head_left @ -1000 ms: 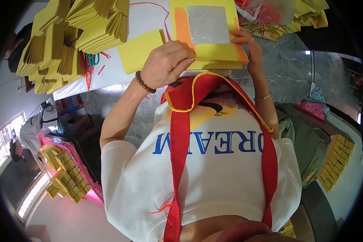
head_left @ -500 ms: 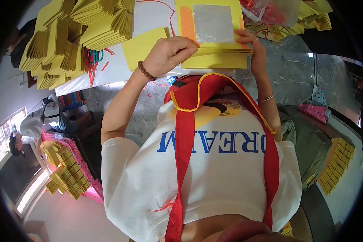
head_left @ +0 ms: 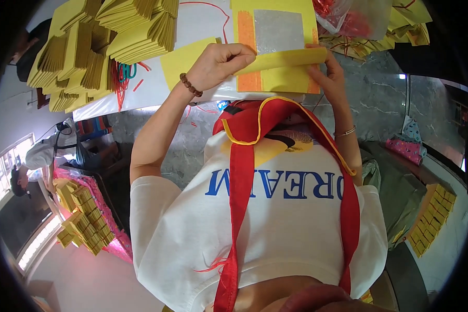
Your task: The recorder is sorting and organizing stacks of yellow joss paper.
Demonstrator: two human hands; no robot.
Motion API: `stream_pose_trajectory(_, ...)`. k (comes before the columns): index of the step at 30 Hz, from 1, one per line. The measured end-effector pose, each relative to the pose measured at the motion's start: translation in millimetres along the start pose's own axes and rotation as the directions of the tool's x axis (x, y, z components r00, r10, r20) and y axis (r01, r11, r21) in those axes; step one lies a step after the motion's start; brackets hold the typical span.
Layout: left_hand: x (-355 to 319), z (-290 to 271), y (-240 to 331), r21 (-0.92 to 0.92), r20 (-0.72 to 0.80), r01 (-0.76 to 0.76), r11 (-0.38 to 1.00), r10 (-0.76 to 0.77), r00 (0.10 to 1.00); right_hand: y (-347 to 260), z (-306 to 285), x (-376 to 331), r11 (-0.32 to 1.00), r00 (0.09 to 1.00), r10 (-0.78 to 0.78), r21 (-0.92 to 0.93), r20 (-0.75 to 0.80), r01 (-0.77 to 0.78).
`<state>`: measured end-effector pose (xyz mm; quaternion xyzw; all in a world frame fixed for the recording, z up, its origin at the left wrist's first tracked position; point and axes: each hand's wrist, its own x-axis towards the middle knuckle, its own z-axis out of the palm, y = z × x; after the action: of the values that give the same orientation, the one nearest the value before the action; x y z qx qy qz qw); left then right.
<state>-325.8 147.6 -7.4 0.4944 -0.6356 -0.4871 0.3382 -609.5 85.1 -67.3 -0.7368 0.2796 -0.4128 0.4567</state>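
Observation:
A yellow paper sheet [head_left: 275,78] with a silver foil square [head_left: 278,31] and orange side strips lies on the white table [head_left: 203,21] in front of me. Its near edge is folded up into a yellow flap [head_left: 286,60]. My left hand [head_left: 218,65], with a bead bracelet at the wrist, pinches the flap's left end. My right hand [head_left: 330,73] holds the flap's right end and the sheet's right edge. A single yellow sheet [head_left: 182,62] lies just left of my left hand.
Stacks of folded yellow paper [head_left: 104,41] cover the table's left part, with red string [head_left: 122,83] beside them. A clear bag with red items [head_left: 348,18] sits at upper right. More yellow bundles [head_left: 83,218] lie on a pink cloth at lower left, near another person [head_left: 41,156].
The near edge of the yellow sheet has been lifted and folded over toward the foil square. My left hand moved from flat on the stack to pinching the fold.

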Motion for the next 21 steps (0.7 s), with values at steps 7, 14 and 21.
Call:
stream_pose_trajectory(7, 0.3, -15.6, 13.0, 0.166, 0.060, -0.421, 0.892, 0.417, 0.907, -7.7, 6.2, 0.0, 0.936, 0.951, 0.282, 0.253, -0.124, -0.245)
stream_pose_trajectory(14, -0.7, -4.3, 3.4, 0.855, 0.003, -0.286, 0.433, 0.547, 0.837, -20.7, -3.9, 13.5, 0.928, 0.982, -0.180, -0.341, -0.056, 0.151)
stream_pose_trajectory(21, -31.9, 1.4, 18.3, 0.638, 0.067, -0.418, 0.646, 0.494, 0.867, -61.9, -13.5, 2.1, 0.831, 0.951, -0.178, -0.479, 0.253, 0.283)
